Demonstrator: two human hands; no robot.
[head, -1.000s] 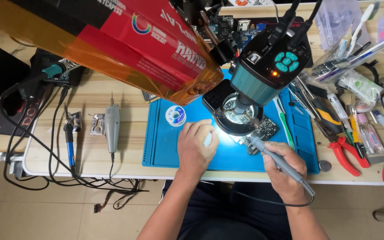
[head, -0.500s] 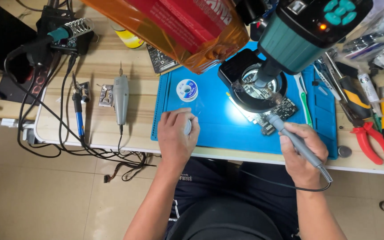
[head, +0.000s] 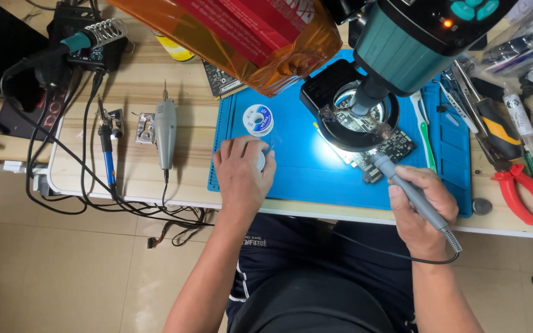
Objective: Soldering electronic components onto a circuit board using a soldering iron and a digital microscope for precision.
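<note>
1. Soldering iron (head: 416,198): gripped in the right hand (head: 419,209), fingers wrapped tight round the grey handle, tip slanted up and left onto the circuit board (head: 382,155).
2. Circuit board: flat on the blue mat (head: 316,179), half tucked under the black ring light (head: 356,117) of the teal microscope (head: 411,37).
3. Left hand (head: 242,176): palm down near the left edge of the mat, fingers curled together over a small white round thing (head: 260,161); mostly hidden, so cannot tell what kind.
4. Solder reel (head: 258,119): white with a blue centre, lying on the mat just above the left hand, apart from it.
5. Thin black cord (head: 377,250): trailing from the back end of the iron across the lap.
6. Grey rotary tool (head: 166,132): lying on the wooden table (head: 143,185) left of the mat, point away from the body, with a blue-handled iron (head: 107,157) further left among black cables.
7. Iron stand (head: 90,37) with a coiled spring: at the far left corner.
8. Orange plastic bag (head: 248,37) with a red box inside: hanging over the far edge of the mat.
9. Red-handled pliers (head: 519,191): right of the mat, beside a screwdriver (head: 495,126) with a black and yellow grip; green tweezers (head: 425,139) on the right part of the mat.
</note>
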